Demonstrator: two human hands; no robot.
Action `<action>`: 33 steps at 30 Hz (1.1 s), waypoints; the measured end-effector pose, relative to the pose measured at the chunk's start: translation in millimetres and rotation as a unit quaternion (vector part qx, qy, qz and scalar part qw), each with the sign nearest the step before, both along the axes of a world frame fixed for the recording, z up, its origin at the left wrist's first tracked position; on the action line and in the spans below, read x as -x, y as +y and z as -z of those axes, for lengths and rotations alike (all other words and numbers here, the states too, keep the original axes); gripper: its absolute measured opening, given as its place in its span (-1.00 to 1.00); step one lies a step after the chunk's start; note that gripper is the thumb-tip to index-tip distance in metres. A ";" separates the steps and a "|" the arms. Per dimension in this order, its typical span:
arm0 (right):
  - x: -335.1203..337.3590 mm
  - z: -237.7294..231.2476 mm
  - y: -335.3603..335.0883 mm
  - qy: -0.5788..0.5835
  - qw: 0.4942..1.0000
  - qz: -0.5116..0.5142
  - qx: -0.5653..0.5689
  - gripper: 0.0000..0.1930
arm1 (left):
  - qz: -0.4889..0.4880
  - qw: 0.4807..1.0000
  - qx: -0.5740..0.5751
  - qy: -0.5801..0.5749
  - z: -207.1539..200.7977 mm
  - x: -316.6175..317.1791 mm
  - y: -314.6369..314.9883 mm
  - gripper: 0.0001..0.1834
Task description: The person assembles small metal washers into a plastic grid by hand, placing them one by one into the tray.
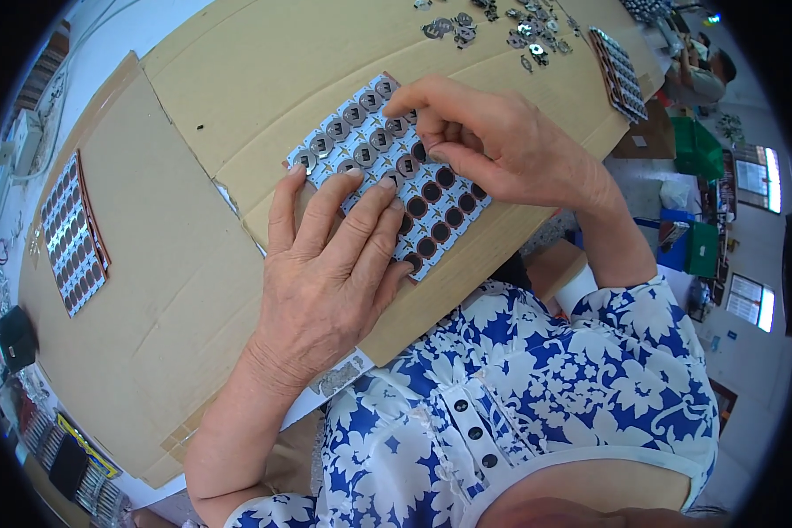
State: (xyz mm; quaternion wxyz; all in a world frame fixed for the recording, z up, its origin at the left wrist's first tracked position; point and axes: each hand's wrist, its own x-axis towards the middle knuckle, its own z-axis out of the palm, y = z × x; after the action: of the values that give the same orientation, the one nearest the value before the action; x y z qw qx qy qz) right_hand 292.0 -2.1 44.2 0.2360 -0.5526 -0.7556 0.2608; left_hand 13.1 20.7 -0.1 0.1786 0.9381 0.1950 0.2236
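Observation:
A light-blue panel of small circuit boards (343, 132) lies on the cardboard in front of me, with rows of round spots. Silvery metal pieces sit on the spots in the far rows; the near rows show bare dark circles. My left hand (326, 255) rests flat across the panel's left part, fingers outstretched, covering some spots. Over the panel's right part, my right hand (493, 141) has thumb and forefinger brought together close to the edge of the filled rows. Anything between those fingertips is too small or hidden to make out.
Loose metal pieces (537, 35) lie scattered at the far right of the cardboard (238, 79). Another stack of panels (620, 75) stands near the right edge, and one more (75, 233) lies at left. A person (700, 75) sits in the background near green bins (697, 148).

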 end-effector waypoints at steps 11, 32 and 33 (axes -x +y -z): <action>4.1 -13.2 20.4 -0.138 0.976 -0.164 -0.040 -0.74 | 0.012 1.000 -0.001 -0.006 1.3 -0.3 -0.7 -0.35; 13.1 33.6 -35.2 0.028 0.988 0.124 -0.086 -0.80 | 0.017 0.997 0.037 0.064 -10.3 -1.5 -0.8 -0.21; 16.5 37.0 -37.4 0.043 0.984 0.154 -0.083 -0.83 | 0.018 0.997 0.036 0.065 -9.9 -2.4 -0.9 -0.21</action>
State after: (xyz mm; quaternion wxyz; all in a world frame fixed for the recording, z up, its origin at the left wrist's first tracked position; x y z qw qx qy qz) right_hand 275.5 -39.4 7.2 0.3512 -0.6291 -0.6694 0.1812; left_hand 15.5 19.8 9.8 0.2038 0.9469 0.1968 0.1520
